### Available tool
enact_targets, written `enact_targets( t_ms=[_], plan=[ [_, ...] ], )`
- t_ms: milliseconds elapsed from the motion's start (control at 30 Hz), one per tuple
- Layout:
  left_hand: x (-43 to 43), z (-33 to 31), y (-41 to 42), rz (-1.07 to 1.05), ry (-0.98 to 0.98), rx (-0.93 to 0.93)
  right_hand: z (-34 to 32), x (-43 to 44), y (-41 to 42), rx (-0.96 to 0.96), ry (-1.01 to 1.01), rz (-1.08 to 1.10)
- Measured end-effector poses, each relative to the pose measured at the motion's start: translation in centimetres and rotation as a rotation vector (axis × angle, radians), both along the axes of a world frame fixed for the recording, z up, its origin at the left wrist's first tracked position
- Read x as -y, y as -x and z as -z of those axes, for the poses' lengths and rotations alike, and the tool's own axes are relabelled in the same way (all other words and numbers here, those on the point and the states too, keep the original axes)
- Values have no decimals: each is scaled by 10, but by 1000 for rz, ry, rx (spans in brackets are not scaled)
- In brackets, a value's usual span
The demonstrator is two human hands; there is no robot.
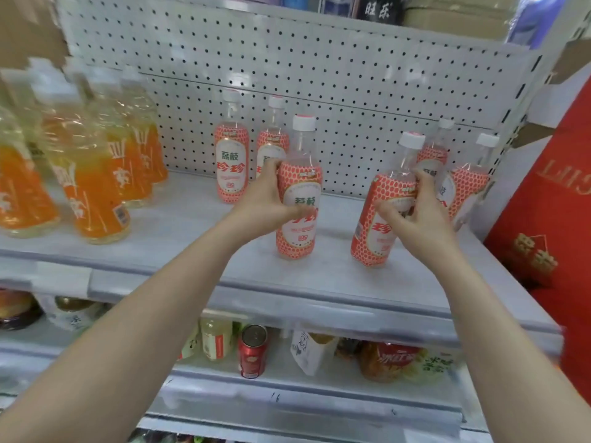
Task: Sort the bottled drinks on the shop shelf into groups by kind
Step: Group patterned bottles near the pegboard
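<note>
On the grey shelf (179, 231) stand two kinds of drink. Several orange-juice bottles (92, 187) are grouped at the left. Clear bottles with red-and-white lychee labels stand in the middle and at the right. My left hand (265, 203) grips one lychee bottle (299, 199) at mid-shelf, upright on the shelf. My right hand (415, 212) grips a second lychee bottle (380, 219), tilted slightly right. Two more lychee bottles (231, 155) stand against the back panel, and two others (470, 183) stand behind my right hand.
A perforated white back panel (319, 65) closes the shelf behind. A red gift box (550, 219) stands at the right end. The lower shelf holds a red can (252, 350), a carton and other packaged drinks. Bare shelf lies between the orange bottles and the lychee bottles.
</note>
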State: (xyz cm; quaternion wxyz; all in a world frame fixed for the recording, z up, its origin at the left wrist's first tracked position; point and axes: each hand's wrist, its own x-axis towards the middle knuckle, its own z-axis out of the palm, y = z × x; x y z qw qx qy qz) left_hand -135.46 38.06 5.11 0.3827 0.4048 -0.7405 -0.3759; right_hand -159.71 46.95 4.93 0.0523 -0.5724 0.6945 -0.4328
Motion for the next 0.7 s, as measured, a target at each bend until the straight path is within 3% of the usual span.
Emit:
enact_targets(
  t_ms=[300, 700],
  plan=[
    [34, -6, -96, -175, -43, -64, 1, 64, -99, 0, 46, -132],
    [69, 1, -99, -135, 10, -54, -1, 124, -154, -64, 52, -104]
  ],
)
